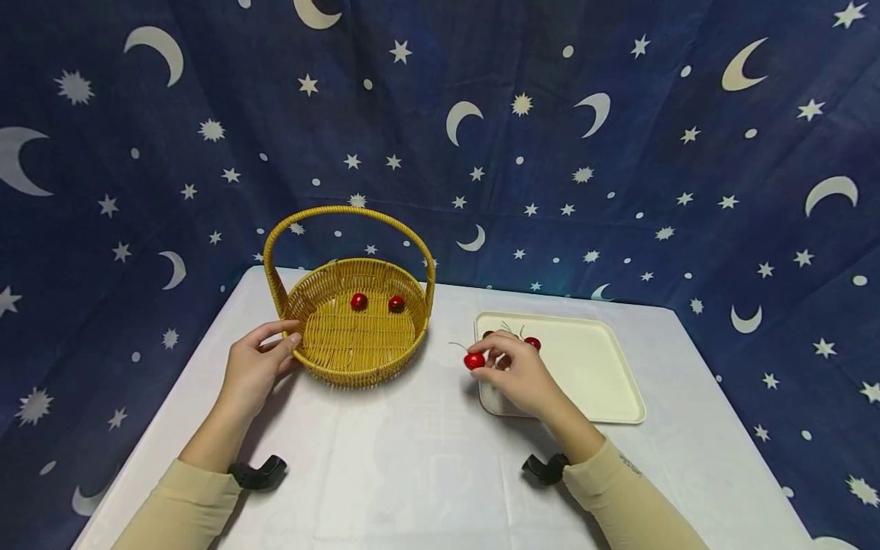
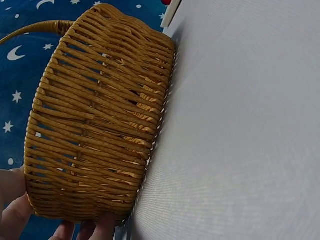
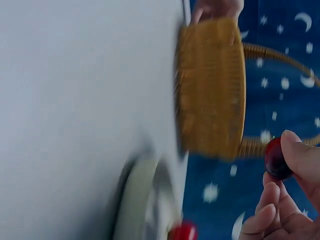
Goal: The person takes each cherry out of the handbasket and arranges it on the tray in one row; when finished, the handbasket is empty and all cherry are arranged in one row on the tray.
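Observation:
My right hand [image 1: 520, 371] pinches a red cherry [image 1: 474, 360] between thumb and fingertips, its thin stem pointing left, over the tray's left edge. In the right wrist view the cherry [image 3: 278, 159] shows dark and raised above the table. A yellow woven basket [image 1: 354, 374] with a tall arched handle stands on the left, holding two cherries near its back wall. My left hand [image 1: 256, 367] grips the basket's left side at the rim. Its fingers [image 2: 104, 227] lie against the weave in the left wrist view.
A cream tray [image 1: 622, 409] lies right of the basket, with several cherries, including one cherry [image 1: 532, 343], partly hidden behind my right hand. White cloth [image 1: 412, 473] covers the table. A dark blue curtain [image 1: 440, 191] with moons and stars hangs behind.

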Demonstrator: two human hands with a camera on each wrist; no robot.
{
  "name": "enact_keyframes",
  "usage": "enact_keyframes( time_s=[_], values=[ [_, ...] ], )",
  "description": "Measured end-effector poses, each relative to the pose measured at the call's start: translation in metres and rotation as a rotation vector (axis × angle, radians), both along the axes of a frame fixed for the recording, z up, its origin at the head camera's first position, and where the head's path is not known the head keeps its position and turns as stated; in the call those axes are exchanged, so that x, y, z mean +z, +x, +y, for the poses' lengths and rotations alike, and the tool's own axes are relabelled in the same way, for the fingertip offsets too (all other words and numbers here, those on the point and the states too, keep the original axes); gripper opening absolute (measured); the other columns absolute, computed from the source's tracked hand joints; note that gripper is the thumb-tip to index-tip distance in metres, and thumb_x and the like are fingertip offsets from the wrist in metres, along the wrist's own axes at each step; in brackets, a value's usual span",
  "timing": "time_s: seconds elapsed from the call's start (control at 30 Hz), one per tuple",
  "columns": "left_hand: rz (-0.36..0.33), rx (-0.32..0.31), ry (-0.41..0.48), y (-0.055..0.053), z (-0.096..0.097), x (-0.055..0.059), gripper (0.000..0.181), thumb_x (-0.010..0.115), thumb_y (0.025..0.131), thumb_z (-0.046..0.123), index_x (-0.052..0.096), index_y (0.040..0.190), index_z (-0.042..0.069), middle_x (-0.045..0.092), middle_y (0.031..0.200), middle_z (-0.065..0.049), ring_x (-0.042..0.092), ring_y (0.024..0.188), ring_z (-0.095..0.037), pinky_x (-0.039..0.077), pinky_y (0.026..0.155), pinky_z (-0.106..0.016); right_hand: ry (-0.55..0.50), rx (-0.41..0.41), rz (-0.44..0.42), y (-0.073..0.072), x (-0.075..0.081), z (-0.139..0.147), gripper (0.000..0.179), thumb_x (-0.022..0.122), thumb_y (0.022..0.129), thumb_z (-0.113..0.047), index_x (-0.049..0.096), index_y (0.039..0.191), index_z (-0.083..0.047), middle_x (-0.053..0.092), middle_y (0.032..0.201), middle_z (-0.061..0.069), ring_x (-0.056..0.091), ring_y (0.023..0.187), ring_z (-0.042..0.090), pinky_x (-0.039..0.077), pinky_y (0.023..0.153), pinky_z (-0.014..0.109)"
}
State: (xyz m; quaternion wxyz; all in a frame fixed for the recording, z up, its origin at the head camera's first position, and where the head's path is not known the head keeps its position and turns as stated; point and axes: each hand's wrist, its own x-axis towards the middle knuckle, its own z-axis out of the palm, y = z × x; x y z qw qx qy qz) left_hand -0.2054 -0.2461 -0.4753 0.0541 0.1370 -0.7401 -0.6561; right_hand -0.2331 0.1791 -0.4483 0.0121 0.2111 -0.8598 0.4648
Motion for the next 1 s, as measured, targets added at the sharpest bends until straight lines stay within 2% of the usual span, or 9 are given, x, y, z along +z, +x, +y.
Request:
enact_keyframes(
  time_s=[0.27, 0.37, 0.47, 0.67, 0.77, 0.9, 1.0],
  values=[
    [0.003, -0.014, 0.014, -0.001, 0.006, 0.0, 0.045, 0.071, 0.106, 0.02, 0.063, 0.147, 0.001, 0.06, 0.135, -0.014, 0.072, 0.104, -0.003, 0.066, 0.088, -0.023, 0.12, -0.243, 0.053, -0.003, -0.012, 0.092, 0.031, 0.09, 0.086, -0.004, 0.08, 0.115, -0.01, 0.074, 0.107, 0.007, 0.062, 0.082, 0.007, 0.056, 0.069, 0.018],
    [0.0, -0.004, 0.014, -0.001, 0.006, 0.0, 0.045, 0.071, 0.106, 0.021, 0.063, 0.147, 0.001, 0.06, 0.137, -0.016, 0.073, 0.103, -0.003, 0.066, 0.086, -0.021, 0.175, -0.337, 0.015, -0.009, -0.015, 0.114, 0.031, 0.088, 0.089, -0.007, 0.079, 0.118, -0.01, 0.074, 0.113, 0.011, 0.062, 0.087, 0.01, 0.056, 0.065, 0.019],
    [-0.004, 0.001, 0.005, 0.0, 0.004, 0.0, 0.046, 0.071, 0.106, 0.022, 0.063, 0.147, 0.002, 0.06, 0.136, -0.015, 0.073, 0.103, -0.002, 0.066, 0.085, -0.02, 0.21, -0.395, -0.044, -0.017, -0.017, 0.126, 0.031, 0.086, 0.092, -0.012, 0.077, 0.122, -0.01, 0.073, 0.119, 0.013, 0.062, 0.091, 0.016, 0.054, 0.061, 0.022],
    [-0.014, 0.014, -0.012, 0.001, 0.0, 0.0, 0.045, 0.072, 0.106, 0.023, 0.064, 0.146, 0.004, 0.062, 0.132, -0.008, 0.072, 0.103, -0.001, 0.067, 0.086, -0.022, 0.271, -0.422, -0.088, -0.036, -0.026, 0.132, 0.032, 0.085, 0.094, -0.018, 0.076, 0.124, -0.011, 0.074, 0.118, 0.014, 0.06, 0.093, 0.023, 0.051, 0.066, 0.024],
    [-0.013, 0.01, -0.021, 0.001, -0.001, 0.0, 0.046, 0.072, 0.106, 0.024, 0.064, 0.146, 0.005, 0.062, 0.133, -0.009, 0.072, 0.103, -0.002, 0.067, 0.086, -0.023, 0.287, -0.419, -0.101, -0.044, -0.032, 0.132, 0.032, 0.085, 0.095, -0.018, 0.075, 0.125, -0.01, 0.074, 0.118, 0.016, 0.06, 0.094, 0.023, 0.051, 0.065, 0.024],
    [-0.015, 0.002, -0.024, 0.001, 0.0, 0.0, 0.045, 0.071, 0.106, 0.024, 0.064, 0.146, 0.005, 0.062, 0.133, -0.011, 0.072, 0.102, -0.002, 0.066, 0.087, -0.022, 0.3, -0.4, -0.122, -0.051, -0.035, 0.132, 0.032, 0.084, 0.095, -0.016, 0.075, 0.125, -0.007, 0.074, 0.116, 0.018, 0.063, 0.086, 0.023, 0.054, 0.058, 0.025],
    [-0.011, 0.007, -0.018, 0.0, 0.0, 0.001, 0.044, 0.071, 0.106, 0.022, 0.065, 0.146, 0.005, 0.064, 0.128, -0.007, 0.073, 0.102, -0.001, 0.066, 0.087, -0.022, 0.325, -0.379, -0.119, -0.055, -0.037, 0.132, 0.031, 0.084, 0.094, -0.017, 0.075, 0.123, -0.008, 0.076, 0.112, 0.017, 0.064, 0.082, 0.022, 0.054, 0.061, 0.027]
  ],
)
